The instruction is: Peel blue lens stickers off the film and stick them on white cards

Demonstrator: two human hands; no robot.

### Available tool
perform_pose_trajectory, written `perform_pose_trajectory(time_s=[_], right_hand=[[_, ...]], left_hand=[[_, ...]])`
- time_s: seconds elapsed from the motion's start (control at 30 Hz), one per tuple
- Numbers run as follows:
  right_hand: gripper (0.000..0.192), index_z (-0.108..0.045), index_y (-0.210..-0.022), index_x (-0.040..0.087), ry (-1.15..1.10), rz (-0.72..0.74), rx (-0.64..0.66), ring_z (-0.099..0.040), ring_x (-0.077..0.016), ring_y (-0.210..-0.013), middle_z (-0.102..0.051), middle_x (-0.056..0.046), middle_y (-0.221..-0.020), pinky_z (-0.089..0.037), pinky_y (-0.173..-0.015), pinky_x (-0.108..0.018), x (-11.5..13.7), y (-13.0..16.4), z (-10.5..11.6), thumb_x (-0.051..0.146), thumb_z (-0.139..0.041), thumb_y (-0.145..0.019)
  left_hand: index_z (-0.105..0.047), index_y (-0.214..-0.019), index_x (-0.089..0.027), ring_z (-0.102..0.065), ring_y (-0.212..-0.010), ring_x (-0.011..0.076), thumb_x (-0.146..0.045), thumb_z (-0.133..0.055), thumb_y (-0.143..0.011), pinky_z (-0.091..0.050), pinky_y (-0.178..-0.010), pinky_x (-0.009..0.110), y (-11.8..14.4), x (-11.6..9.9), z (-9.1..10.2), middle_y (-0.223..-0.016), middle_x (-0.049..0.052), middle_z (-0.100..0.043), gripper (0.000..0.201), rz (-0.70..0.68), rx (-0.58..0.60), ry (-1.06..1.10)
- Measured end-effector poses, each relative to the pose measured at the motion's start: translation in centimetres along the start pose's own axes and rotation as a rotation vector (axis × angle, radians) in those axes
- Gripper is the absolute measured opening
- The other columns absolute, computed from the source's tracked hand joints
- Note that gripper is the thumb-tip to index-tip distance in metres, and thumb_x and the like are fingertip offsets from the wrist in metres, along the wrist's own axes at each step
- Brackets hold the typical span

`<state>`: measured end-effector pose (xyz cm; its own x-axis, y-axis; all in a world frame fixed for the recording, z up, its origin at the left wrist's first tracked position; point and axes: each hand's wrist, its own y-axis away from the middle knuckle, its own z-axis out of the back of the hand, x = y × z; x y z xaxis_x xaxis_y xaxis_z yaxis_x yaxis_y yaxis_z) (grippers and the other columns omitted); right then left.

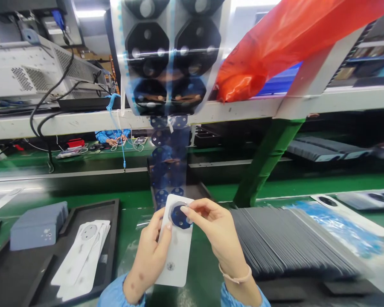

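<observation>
So the dark octagonal film (179,216) is lying over the upper end of the white panel (177,260), mostly placed I'd say (pressing likely unfinished); right hand (219,232) pinches the film's edge, left hand (151,247) grips the panel.

One head-worn view faces forward and down over the table (128,215). Left hand (151,248) and right hand (220,232) are near.

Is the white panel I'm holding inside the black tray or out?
Out: the left hand holds the white panel to the right of the black tray.
</observation>
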<state>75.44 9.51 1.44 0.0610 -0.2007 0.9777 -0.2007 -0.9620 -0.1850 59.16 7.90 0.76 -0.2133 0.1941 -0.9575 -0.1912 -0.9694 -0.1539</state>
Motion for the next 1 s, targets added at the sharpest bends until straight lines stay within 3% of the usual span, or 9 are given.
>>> perform_pose_trajectory(time_s=[0.3,0.67,1.0], right_hand=[[0.029,-0.069,-0.067,0.021,0.051,0.026,-0.057,-0.046,-0.0117,-0.060,-0.064,0.002,-0.067,-0.038,-0.060,-0.027,0.35,0.50,-0.12,0.045,-0.084,-0.064],[0.028,-0.070,-0.068,0.021,0.089,0.026,-0.031,-0.046,-0.0124,-0.060,-0.064,0.001,-0.068,-0.037,-0.060,-0.029,0.50,0.77,0.16,0.045,-0.083,-0.066],[0.028,-0.070,-0.068,0.020,0.090,0.038,-0.035,-0.047,-0.0124,-0.060,-0.065,0.000,-0.068,-0.039,-0.060,-0.028,0.62,0.87,0.07,0.044,-0.083,-0.065]], left_hand=[[-0.054,-0.131,-0.020,-0.062,-0.064,0.0148,-0.043,-0.045,-0.096,-0.047,-0.055,0.022,0.69,-0.42,0.21,-0.088,0.005,-0.073,0.043,-0.039,0.012,-0.021],[-0.057,-0.127,-0.017,-0.055,-0.055,0.0125,-0.040,-0.045,-0.095,-0.043,-0.050,0.021,0.88,-0.87,0.38,-0.078,0.003,-0.072,0.041,-0.068,0.031,-0.042],[-0.054,-0.130,-0.017,-0.058,-0.060,0.0129,-0.040,-0.045,-0.096,-0.043,-0.053,0.020,0.81,-0.53,0.48,-0.088,0.005,-0.073,0.042,-0.036,0.052,-0.032]])
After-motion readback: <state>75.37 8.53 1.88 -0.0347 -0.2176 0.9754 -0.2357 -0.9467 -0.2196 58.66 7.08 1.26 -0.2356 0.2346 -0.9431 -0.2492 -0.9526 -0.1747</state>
